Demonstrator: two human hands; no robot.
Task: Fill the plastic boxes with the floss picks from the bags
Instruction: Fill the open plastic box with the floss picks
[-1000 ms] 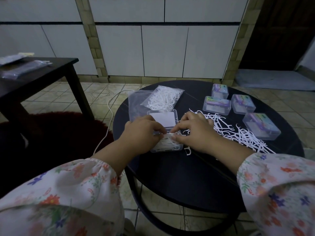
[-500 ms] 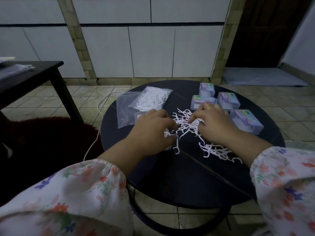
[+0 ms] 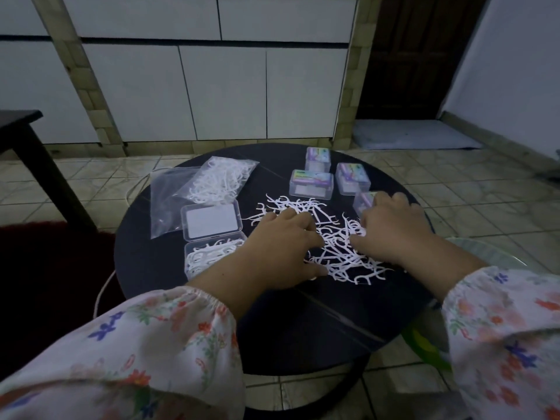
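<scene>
Loose white floss picks (image 3: 336, 253) lie in a heap on the round black table (image 3: 303, 322). My left hand (image 3: 281, 247) lies palm down on the heap's left side, its fingers curled into the picks. At the heap's right side my right hand (image 3: 394, 231) rests with fingers stretched forward and thumb on the picks. Left of my left hand stands an open clear box (image 3: 209, 256) partly full of picks, its lid (image 3: 212, 221) folded back. A full bag of picks (image 3: 218, 180) lies behind it.
An empty clear bag (image 3: 166, 201) lies at the table's left. Three closed labelled boxes (image 3: 312, 183) stand at the back right; a fourth box (image 3: 363, 201) is half hidden by my right hand. A dark side table (image 3: 27, 140) stands at the left, above a red rug (image 3: 45, 268).
My left hand left the open box and moved right onto the loose heap. My right hand shifted right and back, near the closed boxes. The camera view turned to the right.
</scene>
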